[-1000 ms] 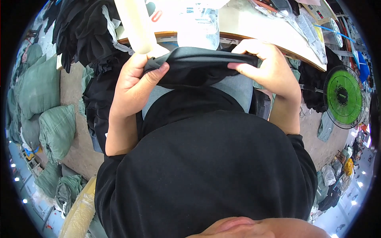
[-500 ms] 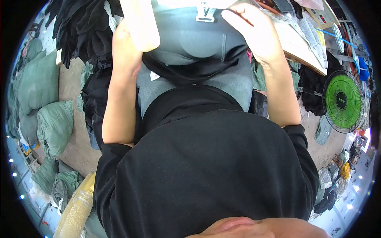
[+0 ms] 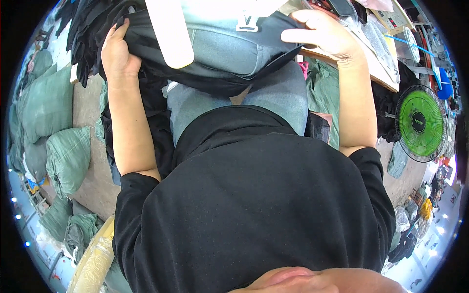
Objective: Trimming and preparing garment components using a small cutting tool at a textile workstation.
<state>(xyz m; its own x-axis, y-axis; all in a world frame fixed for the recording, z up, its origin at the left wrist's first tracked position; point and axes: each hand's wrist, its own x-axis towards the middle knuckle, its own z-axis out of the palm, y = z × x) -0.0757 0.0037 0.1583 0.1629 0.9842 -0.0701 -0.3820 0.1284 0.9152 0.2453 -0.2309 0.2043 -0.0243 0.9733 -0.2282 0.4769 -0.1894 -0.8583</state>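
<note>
A dark garment (image 3: 220,53), black with a grey sheen where light falls on it, is spread between my hands above my lap. My left hand (image 3: 119,56) grips its left edge, fingers curled into the black cloth. At the opposite end, my right hand (image 3: 325,36) pinches the garment near its corner, with the thumb stretched along it. A seam runs across the cloth on its right part. Over the garment hangs a bright white rounded bar (image 3: 171,39), and beside it a small white metal fitting (image 3: 247,24); both look like parts of a machine.
Black cloth (image 3: 88,39) is heaped at the far left. A pale tabletop (image 3: 378,68) with tools and plastic bags lies at the right, near a green fan (image 3: 420,122). Green stuffed sacks (image 3: 68,156) stand on the floor at left, with a yellow wrapped roll (image 3: 93,259) nearer.
My left hand has moved left, out from behind the white bar, drawing the garment wider. My right hand has shifted slightly right and nearer. The cloth now lies stretched further across.
</note>
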